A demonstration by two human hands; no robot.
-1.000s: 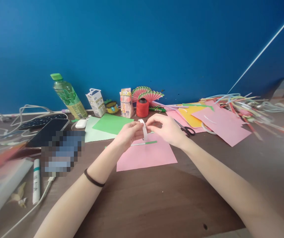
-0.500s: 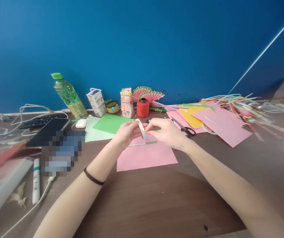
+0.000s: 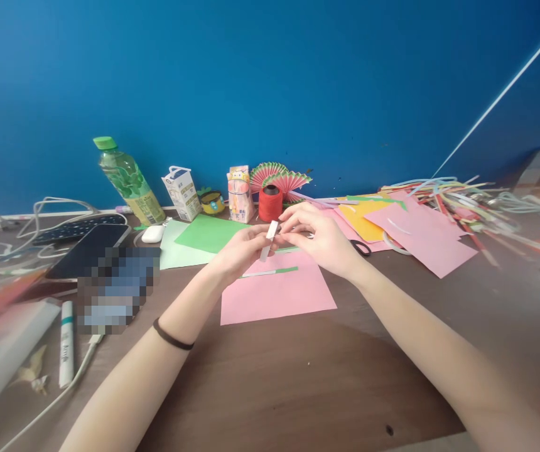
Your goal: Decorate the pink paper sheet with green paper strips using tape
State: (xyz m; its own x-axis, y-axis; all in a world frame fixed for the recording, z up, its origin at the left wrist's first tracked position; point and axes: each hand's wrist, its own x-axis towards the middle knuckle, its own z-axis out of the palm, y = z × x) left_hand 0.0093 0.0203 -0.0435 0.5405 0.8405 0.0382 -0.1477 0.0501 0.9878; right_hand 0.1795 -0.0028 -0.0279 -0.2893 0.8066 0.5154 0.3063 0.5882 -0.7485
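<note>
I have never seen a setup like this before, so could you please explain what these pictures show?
There is no robot here: you see a person's bare left hand and right hand. Every picture comes from one camera worn on the head, looking forward and down over a brown desk.

The left hand pinches a narrow white strip; the right hand's fingertips are close beside it, though whether they grip it is unclear. Below lies a pink sheet, with a green sheet farther back on the left. Along the blue wall are a green-capped bottle, a red thread spool and pleated fans. A marker lies at the left.
</note>
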